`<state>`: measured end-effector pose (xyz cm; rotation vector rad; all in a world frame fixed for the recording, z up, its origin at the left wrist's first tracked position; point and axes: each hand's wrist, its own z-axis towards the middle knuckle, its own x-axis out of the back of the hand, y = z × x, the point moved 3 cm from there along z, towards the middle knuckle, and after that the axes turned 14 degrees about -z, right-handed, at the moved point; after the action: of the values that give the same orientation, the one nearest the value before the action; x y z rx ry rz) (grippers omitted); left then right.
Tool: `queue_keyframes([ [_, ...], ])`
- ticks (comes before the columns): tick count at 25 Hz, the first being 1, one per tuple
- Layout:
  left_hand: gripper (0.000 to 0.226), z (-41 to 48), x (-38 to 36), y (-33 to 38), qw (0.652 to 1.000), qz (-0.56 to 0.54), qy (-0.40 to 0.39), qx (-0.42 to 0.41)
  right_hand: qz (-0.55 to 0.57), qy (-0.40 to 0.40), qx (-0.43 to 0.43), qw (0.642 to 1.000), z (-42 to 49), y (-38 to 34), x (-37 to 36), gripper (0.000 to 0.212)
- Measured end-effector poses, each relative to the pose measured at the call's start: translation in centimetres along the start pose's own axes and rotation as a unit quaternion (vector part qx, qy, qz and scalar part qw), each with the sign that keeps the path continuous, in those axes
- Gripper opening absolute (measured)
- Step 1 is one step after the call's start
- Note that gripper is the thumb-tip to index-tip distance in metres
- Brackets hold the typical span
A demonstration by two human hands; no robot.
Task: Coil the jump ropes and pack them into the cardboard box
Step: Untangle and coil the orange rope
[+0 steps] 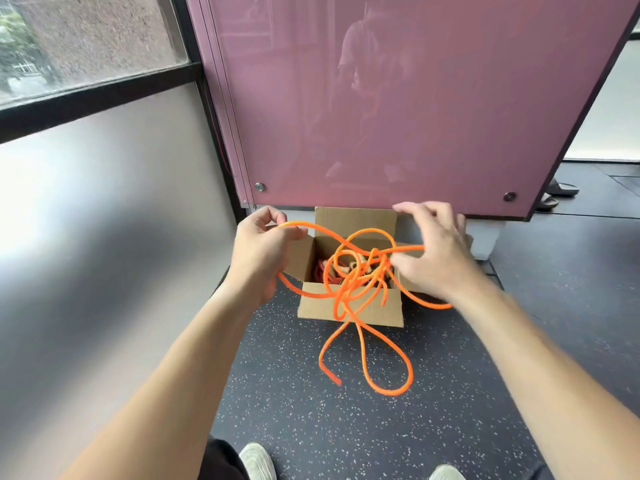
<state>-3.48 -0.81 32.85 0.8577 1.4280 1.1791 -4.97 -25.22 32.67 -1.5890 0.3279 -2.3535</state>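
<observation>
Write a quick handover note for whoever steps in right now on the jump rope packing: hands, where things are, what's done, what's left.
Left hand: closed on the orange jump rope.
Right hand: pinching the same rope near its tangle.
The rope is held above the open cardboard box on the speckled floor, tangled, with loops hanging down in front of the box.
Done: reddish rope appears to lie in the box already.
Left: untangle and coil the orange rope, then put it in the box.

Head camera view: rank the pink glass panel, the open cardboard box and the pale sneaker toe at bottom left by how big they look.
1. Pink glass panel
2. Open cardboard box
3. Pale sneaker toe, partly cut off by the frame
</observation>
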Motion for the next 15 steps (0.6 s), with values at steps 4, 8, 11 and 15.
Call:
queue_keyframes([
  [4,0.04,-0.3,-1.4,0.1,0.998,-0.051,-0.012,0.026,-0.011,-0.075,0.289,0.954,-2.7,-5.8,-2.1,0.048],
  [8,0.04,-0.1,0.2,0.6,0.993,-0.114,0.003,0.014,-0.118,-0.152,0.176,0.965,-2.0,-5.6,-5.3,0.031],
  [11,0.039,-0.1,1.2,0.9,0.99,-0.138,0.003,0.021,-0.01,-0.11,0.187,0.976,-1.9,-5.7,-4.5,0.027],
  [15,0.045,-0.4,0.3,1.3,0.962,-0.246,-0.089,0.076,-0.061,-0.306,0.199,0.929,-5.1,-6.5,-7.3,0.087],
])
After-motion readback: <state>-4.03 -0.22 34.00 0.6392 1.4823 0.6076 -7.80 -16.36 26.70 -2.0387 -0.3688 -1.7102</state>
